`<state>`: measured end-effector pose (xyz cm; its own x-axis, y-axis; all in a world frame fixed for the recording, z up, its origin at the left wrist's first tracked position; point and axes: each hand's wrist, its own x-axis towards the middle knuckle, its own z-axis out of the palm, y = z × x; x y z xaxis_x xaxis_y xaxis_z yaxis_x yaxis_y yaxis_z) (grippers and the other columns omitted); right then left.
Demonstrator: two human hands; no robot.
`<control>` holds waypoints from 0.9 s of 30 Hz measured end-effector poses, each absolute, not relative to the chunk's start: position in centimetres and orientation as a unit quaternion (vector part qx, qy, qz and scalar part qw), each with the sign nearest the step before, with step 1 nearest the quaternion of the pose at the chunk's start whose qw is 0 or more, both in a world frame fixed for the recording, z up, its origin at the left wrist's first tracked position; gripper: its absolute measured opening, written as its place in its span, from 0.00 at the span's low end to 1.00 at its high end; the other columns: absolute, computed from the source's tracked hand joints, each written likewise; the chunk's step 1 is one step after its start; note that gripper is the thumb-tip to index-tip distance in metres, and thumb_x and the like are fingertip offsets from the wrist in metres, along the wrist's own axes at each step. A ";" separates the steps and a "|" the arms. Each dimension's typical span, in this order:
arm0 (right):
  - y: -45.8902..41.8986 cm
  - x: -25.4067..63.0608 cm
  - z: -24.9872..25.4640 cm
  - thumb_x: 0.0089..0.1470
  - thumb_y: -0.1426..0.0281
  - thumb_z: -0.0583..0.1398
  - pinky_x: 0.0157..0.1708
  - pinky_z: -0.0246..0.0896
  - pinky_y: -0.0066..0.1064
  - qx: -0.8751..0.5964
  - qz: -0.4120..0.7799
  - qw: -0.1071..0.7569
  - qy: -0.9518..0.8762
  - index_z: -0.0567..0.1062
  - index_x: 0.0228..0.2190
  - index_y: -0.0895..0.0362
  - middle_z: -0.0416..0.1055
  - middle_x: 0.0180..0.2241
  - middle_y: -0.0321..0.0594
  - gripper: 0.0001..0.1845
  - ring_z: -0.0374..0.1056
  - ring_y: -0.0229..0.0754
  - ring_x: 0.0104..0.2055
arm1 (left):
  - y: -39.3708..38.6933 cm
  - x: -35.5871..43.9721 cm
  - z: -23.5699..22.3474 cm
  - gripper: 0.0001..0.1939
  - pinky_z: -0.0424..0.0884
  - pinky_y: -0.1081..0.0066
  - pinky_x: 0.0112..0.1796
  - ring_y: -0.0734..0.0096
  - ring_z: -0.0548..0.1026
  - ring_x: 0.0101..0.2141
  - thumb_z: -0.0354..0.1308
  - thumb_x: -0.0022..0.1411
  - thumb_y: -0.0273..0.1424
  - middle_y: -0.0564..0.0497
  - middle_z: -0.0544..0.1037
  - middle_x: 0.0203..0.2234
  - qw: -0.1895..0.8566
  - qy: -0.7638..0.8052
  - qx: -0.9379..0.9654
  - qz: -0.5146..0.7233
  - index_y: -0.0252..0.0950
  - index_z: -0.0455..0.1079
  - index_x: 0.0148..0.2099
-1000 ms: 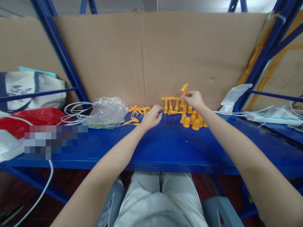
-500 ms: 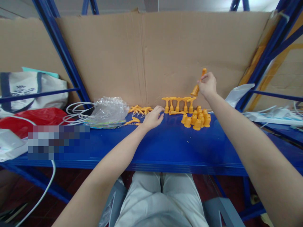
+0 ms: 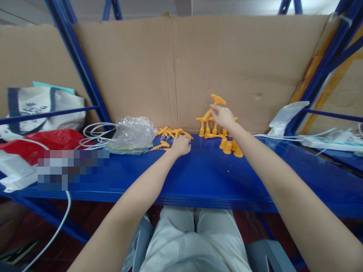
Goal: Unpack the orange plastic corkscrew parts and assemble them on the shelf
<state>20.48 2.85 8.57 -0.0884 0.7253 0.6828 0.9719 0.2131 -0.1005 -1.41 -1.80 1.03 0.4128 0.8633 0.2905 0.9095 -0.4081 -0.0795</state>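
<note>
My right hand is closed on an orange T-handled corkscrew, its crossbar up, held above a row of standing ones. That row of capped corkscrews lines the back of the shelf, partly behind the hand. In front of it one capped corkscrew lies on its side. Orange hollow caps stand in a group, partly hidden by my right forearm. My left hand rests with curled fingers at the pile of uncapped corkscrews, whose metal spirals show. What its fingers hold, if anything, is hidden.
Clear plastic bags and a coiled white cable lie left of the pile, with a red bag beyond. A cardboard panel closes off the back of the blue shelf. Power strips lie at the right.
My right hand has moved left and down from above the caps to over the row; the held piece now shows its crossbar. My left hand has shifted slightly left, its fingers curling at the pile.
</note>
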 end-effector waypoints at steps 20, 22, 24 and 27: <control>7.4 14.1 1.9 0.65 0.72 0.44 0.66 0.15 0.68 -0.593 -0.185 0.017 -0.783 0.51 0.71 0.54 0.54 0.69 0.48 0.35 0.39 0.54 0.74 | -1.0 -2.1 0.4 0.21 0.57 0.36 0.60 0.43 0.60 0.66 0.52 0.67 0.35 0.36 0.65 0.66 0.042 -0.576 -0.815 -0.057 0.38 0.68 0.60; 7.4 13.9 1.9 0.64 0.74 0.44 0.66 0.12 0.67 -0.599 -0.193 -0.003 -0.777 0.55 0.70 0.55 0.54 0.70 0.48 0.34 0.37 0.52 0.75 | -1.0 -2.1 0.3 0.20 0.58 0.36 0.60 0.43 0.61 0.66 0.52 0.67 0.36 0.37 0.66 0.65 0.046 -0.574 -0.815 -0.059 0.40 0.68 0.60; 7.3 13.6 1.9 0.63 0.75 0.44 0.66 0.09 0.65 -0.603 -0.200 -0.014 -0.772 0.58 0.69 0.56 0.54 0.70 0.50 0.34 0.37 0.52 0.75 | -1.0 -2.1 0.4 0.20 0.58 0.36 0.60 0.43 0.61 0.66 0.52 0.67 0.36 0.37 0.66 0.65 0.044 -0.578 -0.813 -0.057 0.40 0.68 0.60; 7.0 13.4 1.9 0.63 0.75 0.44 0.65 0.08 0.65 -0.603 -0.208 -0.015 -0.770 0.61 0.68 0.56 0.55 0.69 0.52 0.33 0.39 0.53 0.74 | -1.2 -2.1 0.5 0.21 0.56 0.37 0.61 0.43 0.59 0.66 0.52 0.68 0.36 0.36 0.64 0.66 0.035 -0.583 -0.810 -0.052 0.37 0.68 0.61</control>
<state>13.44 7.03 1.88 -0.2716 0.9351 0.2278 0.9225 0.1854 0.3386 -2.06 -1.24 0.54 0.3142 0.9411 0.1252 0.9483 -0.3173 0.0053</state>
